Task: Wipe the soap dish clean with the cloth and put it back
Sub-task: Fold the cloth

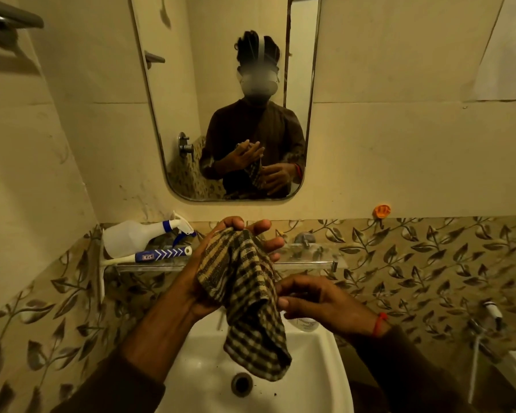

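1. Two hands are up over the white sink (325,350), both busy with a checked cloth (245,296).
2. Left hand (221,263) has the cloth draped across its palm, with the fingers spread and mostly straight behind it, so that grip looks open and is just carrying the fabric.
3. Right hand (319,302), with a red thread at the wrist, sits just beside the hanging part of the cloth, fingers curled at its edge. Can't tell if that grip is really pinching it.
4. The cloth's lower end dangles down toward the drain (242,384).
5. Soap dish: can't make it out anywhere, maybe hidden behind the cloth.
6. The glass shelf (310,265) behind holds a white spray bottle (137,236) lying on its side and a blue-handled brush (161,255).
7. The mirror (227,96) above shows the person's reflection.
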Tool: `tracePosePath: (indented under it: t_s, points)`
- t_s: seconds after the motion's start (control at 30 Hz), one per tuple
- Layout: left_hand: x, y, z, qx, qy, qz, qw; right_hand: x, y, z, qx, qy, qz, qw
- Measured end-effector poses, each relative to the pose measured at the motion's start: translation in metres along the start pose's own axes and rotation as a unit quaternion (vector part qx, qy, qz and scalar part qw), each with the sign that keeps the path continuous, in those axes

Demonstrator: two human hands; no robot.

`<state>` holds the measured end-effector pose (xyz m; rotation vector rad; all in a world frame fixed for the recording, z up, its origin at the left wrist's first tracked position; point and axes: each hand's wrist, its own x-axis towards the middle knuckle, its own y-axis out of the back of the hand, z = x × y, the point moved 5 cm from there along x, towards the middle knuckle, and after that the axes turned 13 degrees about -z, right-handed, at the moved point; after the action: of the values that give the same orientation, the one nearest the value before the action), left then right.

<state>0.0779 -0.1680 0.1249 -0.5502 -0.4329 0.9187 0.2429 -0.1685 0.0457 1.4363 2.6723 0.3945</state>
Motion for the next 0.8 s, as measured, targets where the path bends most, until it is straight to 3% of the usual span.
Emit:
tracePosePath:
  t_s: [0.17,0.33,0.4,0.47,0.53,0.6,0.7,0.8]
  points:
    - [0.036,0.043,-0.009,0.028,0.054,-0.025,0.998,0.002,0.003,0.003,0.13,0.014,0.1,0.986]
    - [0.053,0.043,-0.01,0.005,0.086,-0.118,0.989,0.005,-0.004,-0.005,0.13,0.024,0.031,0.991]
    - [0.045,0.03,-0.012,-0.003,0.08,-0.104,0.991,0.009,-0.009,-0.007,0.109,0.032,0.012,0.993]
    - [0.039,0.02,-0.013,0.036,0.074,-0.133,0.988,0.014,-0.01,-0.009,0.071,0.04,0.021,0.996]
    - [0.036,0.03,-0.006,0.055,0.061,-0.108,0.991,0.017,-0.006,-0.009,0.071,0.036,0.045,0.996]
    - [0.042,0.034,0.002,0.061,0.065,-0.162,0.983,0.016,0.006,-0.009,0.083,0.023,0.081,0.993]
    - [0.047,0.061,0.011,0.181,0.046,-0.176,0.967,0.016,0.027,-0.008,0.075,0.001,0.126,0.989]
    - [0.052,0.078,0.013,0.304,0.068,-0.204,0.928,0.019,0.041,-0.01,0.07,-0.007,0.168,0.983]
